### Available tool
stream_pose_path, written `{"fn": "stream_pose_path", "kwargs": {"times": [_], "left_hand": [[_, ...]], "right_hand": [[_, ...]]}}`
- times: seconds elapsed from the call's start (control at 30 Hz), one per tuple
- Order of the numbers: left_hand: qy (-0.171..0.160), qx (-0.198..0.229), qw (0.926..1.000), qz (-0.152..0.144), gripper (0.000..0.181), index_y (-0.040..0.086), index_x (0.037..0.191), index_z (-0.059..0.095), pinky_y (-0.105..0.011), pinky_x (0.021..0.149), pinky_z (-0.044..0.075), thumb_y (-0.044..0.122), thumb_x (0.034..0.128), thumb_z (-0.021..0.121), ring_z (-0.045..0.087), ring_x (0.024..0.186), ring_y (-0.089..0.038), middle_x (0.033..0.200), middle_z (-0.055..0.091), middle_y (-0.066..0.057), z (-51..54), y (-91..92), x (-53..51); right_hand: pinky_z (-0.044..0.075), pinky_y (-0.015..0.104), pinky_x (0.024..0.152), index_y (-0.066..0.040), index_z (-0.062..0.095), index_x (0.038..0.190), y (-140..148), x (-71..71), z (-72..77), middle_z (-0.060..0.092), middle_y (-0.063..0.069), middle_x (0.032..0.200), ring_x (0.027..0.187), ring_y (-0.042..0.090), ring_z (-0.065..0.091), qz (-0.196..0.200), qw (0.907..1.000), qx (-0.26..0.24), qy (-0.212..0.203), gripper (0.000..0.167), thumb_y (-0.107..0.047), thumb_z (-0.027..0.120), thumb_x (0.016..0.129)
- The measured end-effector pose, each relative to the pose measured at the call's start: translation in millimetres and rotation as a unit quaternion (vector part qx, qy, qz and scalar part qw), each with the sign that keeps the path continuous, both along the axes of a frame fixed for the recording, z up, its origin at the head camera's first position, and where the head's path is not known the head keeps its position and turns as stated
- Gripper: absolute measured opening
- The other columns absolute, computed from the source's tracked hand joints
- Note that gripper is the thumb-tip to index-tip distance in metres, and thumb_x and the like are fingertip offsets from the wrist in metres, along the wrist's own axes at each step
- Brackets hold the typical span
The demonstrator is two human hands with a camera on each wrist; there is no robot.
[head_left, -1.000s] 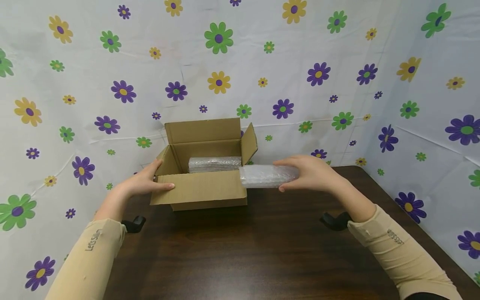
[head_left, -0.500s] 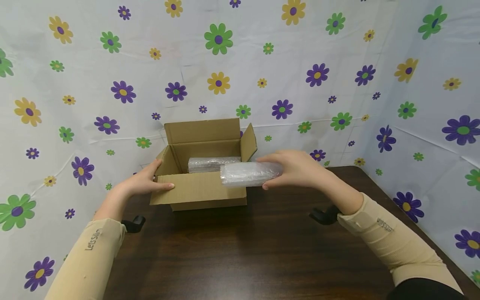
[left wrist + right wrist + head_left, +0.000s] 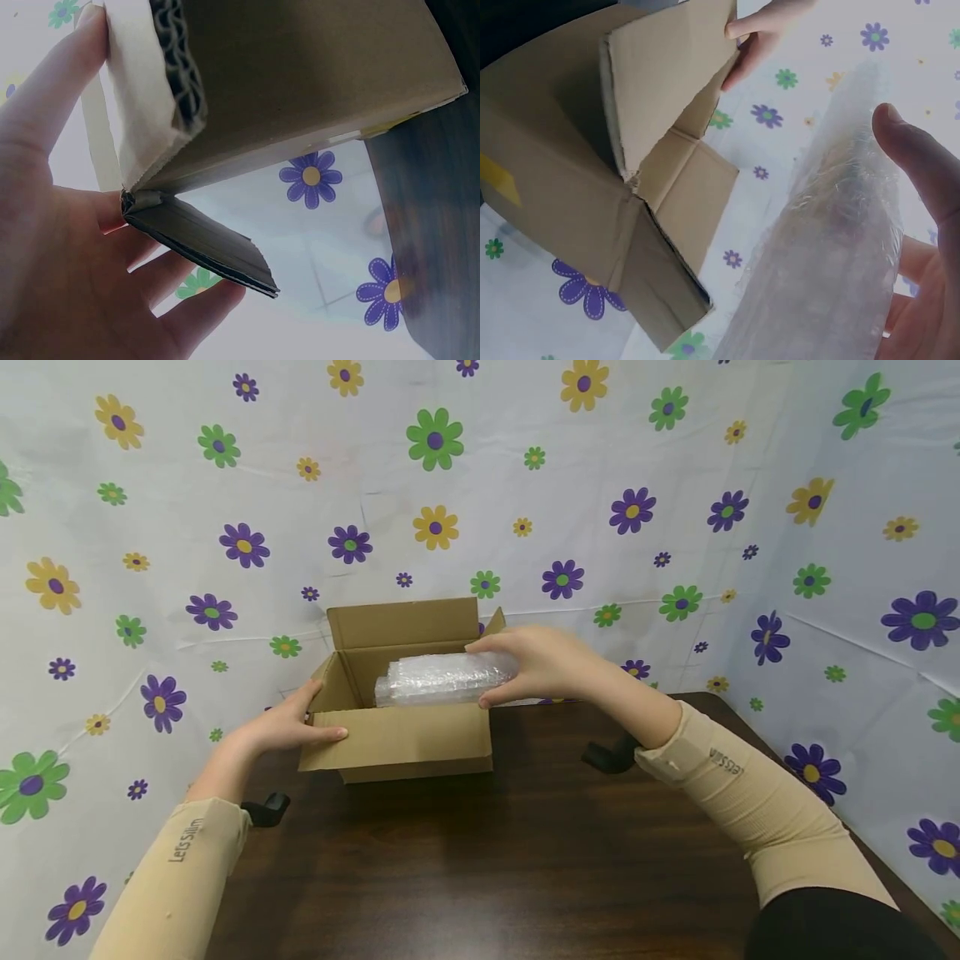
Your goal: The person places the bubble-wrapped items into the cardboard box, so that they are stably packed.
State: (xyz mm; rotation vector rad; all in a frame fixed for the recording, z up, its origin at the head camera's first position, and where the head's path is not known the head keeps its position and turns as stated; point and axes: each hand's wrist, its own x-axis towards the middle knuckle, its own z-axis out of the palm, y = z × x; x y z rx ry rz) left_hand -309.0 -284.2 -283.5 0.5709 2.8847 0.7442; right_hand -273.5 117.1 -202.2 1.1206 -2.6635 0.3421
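Observation:
An open cardboard box (image 3: 397, 739) stands on the table with its flaps spread. At its left corner my left hand (image 3: 279, 725) holds the box, thumb on the front flap and fingers at the side flap, as the left wrist view also shows. My right hand (image 3: 551, 664) grips one end of a bubble-wrapped package (image 3: 447, 677) over the box opening. Thumb and fingers lie on opposite sides of this bubble wrap (image 3: 817, 262) in the right wrist view. Another bubble-wrapped package (image 3: 383, 693) sits inside the box, mostly hidden behind the held one. What the wrap contains cannot be made out.
The dark wooden table (image 3: 480, 860) extends in front of the box and to its right. A white flower-printed sheet (image 3: 480, 485) hangs behind and along the sides. The box's back flap (image 3: 405, 621) stands up near that sheet.
My right hand has carried the bubble-wrapped package leftward and slightly up, from beside the box's right edge to over its opening. The left hand and the box have stayed put.

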Motion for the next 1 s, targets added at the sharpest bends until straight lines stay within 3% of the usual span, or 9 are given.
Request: {"fn": "stream_pose_path", "kwargs": {"times": [0.27, 0.4, 0.57, 0.77, 1.0], "left_hand": [[0.007, 0.006, 0.9999, -0.005, 0.108, -0.015, 0.148, 0.004, -0.068, 0.107, 0.016, 0.041, 0.0853, 0.073, 0.010, 0.137, -0.056, 0.152, 0.006, -0.039, 1.4, 0.5, 1.6], [0.006, 0.001, 1.0000, -0.002, 0.109, -0.014, 0.148, 0.004, -0.068, 0.107, 0.015, 0.044, 0.0852, 0.072, 0.010, 0.138, -0.056, 0.152, 0.005, -0.039, 1.0, 0.0, 0.9], [0.010, 0.001, 0.9999, -0.002, 0.110, -0.015, 0.148, 0.005, -0.068, 0.107, 0.015, 0.045, 0.0847, 0.072, 0.009, 0.137, -0.056, 0.151, 0.006, -0.040, -0.4, -0.4, 1.3], [0.007, 0.001, 1.0000, -0.002, 0.110, -0.014, 0.148, 0.003, -0.068, 0.107, 0.015, 0.044, 0.0850, 0.072, 0.010, 0.137, -0.057, 0.151, 0.006, -0.040, 1.3, 0.4, 3.0], [-0.001, 0.001, 1.0000, -0.003, 0.110, -0.013, 0.149, 0.002, -0.067, 0.107, 0.016, 0.043, 0.0858, 0.072, 0.010, 0.137, -0.056, 0.151, 0.006, -0.040, 3.9, 2.2, 2.1]], "right_hand": [[0.050, 0.039, 0.089, -0.026, 0.058, 0.137, -28.5, -14.8, 12.8, 0.059, -0.001, 0.133, 0.116, 0.020, 0.056, -0.007, 0.9999, 0.014, 0.003, 0.071, -0.060, 0.074, 0.076], [0.047, 0.039, 0.094, -0.026, 0.057, 0.138, -40.7, -21.6, 16.1, 0.058, -0.003, 0.135, 0.121, 0.018, 0.054, -0.005, 0.9999, 0.013, 0.003, 0.072, -0.061, 0.073, 0.077], [0.046, 0.039, 0.096, -0.026, 0.056, 0.138, -54.5, -30.0, 16.7, 0.056, -0.004, 0.137, 0.124, 0.018, 0.052, -0.011, 0.9998, 0.015, 0.007, 0.070, -0.059, 0.072, 0.078], [0.050, 0.036, 0.089, -0.026, 0.057, 0.137, -69.5, -39.6, 17.9, 0.057, -0.005, 0.136, 0.122, 0.017, 0.054, -0.019, 0.9997, 0.014, 0.006, 0.070, -0.059, 0.073, 0.078], [0.048, 0.036, 0.093, -0.025, 0.055, 0.139, -84.8, -53.7, 13.8, 0.056, -0.005, 0.137, 0.123, 0.017, 0.052, -0.030, 0.9993, 0.007, -0.022, 0.071, -0.057, 0.074, 0.078]]}}
